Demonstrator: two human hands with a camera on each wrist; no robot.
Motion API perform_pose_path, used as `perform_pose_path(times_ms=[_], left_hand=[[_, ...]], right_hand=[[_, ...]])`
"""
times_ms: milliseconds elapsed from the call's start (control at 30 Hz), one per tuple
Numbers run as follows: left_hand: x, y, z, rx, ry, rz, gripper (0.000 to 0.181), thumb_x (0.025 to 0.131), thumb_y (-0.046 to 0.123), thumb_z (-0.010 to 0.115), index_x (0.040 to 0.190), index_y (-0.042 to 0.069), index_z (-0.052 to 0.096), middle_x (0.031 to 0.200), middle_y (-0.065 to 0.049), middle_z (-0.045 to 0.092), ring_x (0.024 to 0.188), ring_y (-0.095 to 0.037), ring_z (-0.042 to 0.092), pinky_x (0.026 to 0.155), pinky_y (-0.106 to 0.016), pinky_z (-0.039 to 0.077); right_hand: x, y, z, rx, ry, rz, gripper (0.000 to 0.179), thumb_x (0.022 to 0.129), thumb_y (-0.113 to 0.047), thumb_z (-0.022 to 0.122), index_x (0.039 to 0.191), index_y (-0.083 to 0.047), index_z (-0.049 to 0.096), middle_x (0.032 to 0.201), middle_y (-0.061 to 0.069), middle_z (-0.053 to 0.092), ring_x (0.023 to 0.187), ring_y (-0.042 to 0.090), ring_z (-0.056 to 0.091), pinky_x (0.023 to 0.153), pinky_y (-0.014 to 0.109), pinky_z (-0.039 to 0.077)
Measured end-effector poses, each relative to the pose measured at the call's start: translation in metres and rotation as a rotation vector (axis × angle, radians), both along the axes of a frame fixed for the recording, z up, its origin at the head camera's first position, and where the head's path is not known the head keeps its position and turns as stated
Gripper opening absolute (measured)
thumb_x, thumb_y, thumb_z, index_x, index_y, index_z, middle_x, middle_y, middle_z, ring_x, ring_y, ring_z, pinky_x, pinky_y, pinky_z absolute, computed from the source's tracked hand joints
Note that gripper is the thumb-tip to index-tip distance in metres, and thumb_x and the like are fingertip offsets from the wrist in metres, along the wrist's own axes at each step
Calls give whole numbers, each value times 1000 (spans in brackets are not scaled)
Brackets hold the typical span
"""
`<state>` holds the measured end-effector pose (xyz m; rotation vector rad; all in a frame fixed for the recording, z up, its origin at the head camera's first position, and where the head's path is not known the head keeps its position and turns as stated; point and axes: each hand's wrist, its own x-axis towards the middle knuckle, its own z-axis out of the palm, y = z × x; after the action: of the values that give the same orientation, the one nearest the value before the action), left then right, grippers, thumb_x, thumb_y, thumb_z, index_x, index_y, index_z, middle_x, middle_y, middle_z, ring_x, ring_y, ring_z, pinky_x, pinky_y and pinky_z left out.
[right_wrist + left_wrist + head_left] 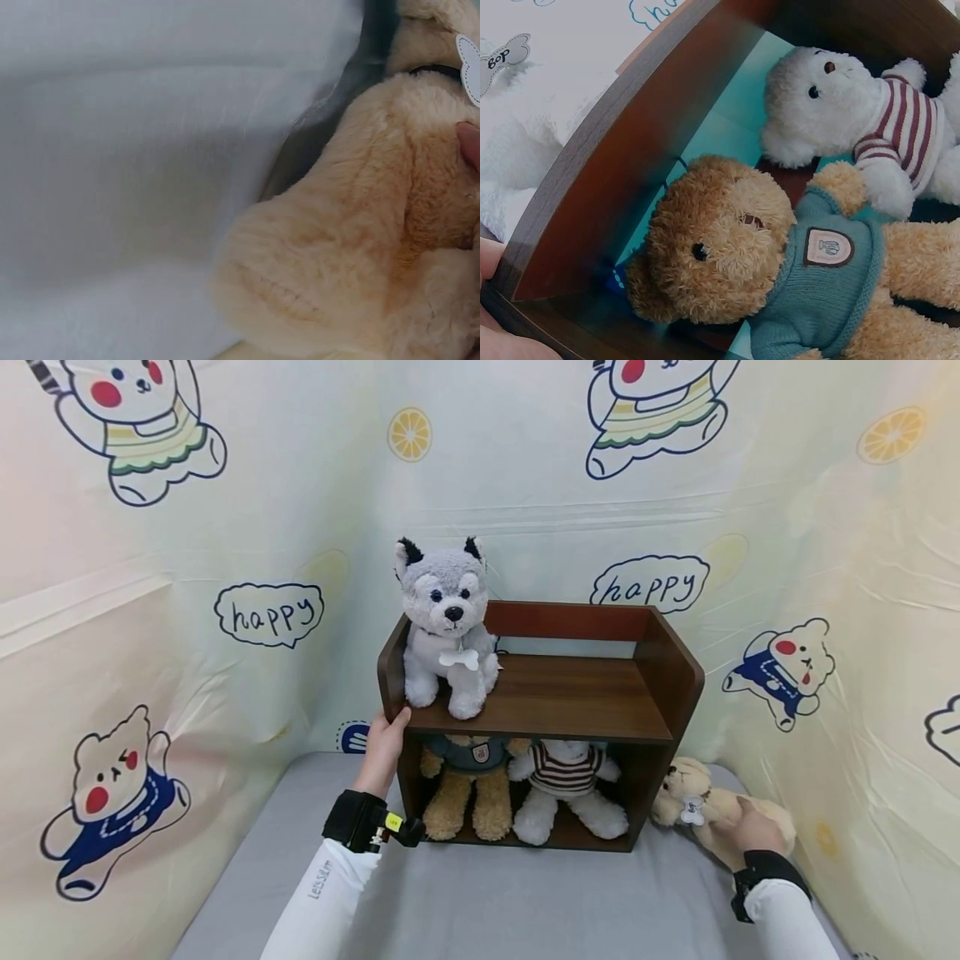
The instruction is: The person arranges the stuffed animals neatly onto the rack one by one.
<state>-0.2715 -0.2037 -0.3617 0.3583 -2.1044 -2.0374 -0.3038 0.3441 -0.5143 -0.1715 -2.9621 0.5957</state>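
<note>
A dark brown two-tier shelf [540, 697] stands in the middle. My left hand [384, 750] grips its left side near the middle board. A grey-and-white plush husky [450, 627] with a bone-shaped tag sits on the top tier at the left. In the lower tier are a tan teddy bear [712, 240] in a teal sweater and a white teddy bear [810, 105] in a striped shirt. My right hand [753, 828] holds a beige plush dog [322, 225] lying on its side, right of the shelf; most of that hand is outside the right wrist view.
Grey cloth [480, 902] covers the surface under the shelf. A pale printed curtain [510, 485] with cartoon bears and "happy" lettering hangs behind and on both sides, close to the plush dog at the right.
</note>
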Motion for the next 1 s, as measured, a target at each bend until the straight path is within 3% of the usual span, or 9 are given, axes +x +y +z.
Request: perform_pose_path(times_ms=[300,467,733,1000], left_hand=[[0,1,1,-6,1,-2,46,99,22,36,139,0,27,145,-18,26,134,-31,20,108,-48,15],[0,0,-1,-5,6,-1,46,99,22,36,138,0,28,144,-18,28,133,-30,22,108,-48,15],[0,0,-1,-8,-9,2,47,99,23,37,138,0,27,144,-18,26,133,-31,21,108,-49,15],[1,0,-2,-9,17,-4,45,99,22,37,136,-2,29,143,-19,28,132,-30,22,108,-49,16]], right_hand=[[7,2,0,-91,32,-47,69,80,-30,64,128,10,34,113,42,44,98,58,44,81,60,38],[10,2,-2,-120,93,-48,69,82,-31,64,129,11,34,113,42,45,99,57,44,82,60,37],[17,0,3,-309,89,-114,76,84,-37,62,137,6,29,128,39,35,115,53,32,95,59,25],[21,0,3,-399,105,-179,76,85,-38,60,141,1,26,133,35,33,121,50,29,97,56,26]])
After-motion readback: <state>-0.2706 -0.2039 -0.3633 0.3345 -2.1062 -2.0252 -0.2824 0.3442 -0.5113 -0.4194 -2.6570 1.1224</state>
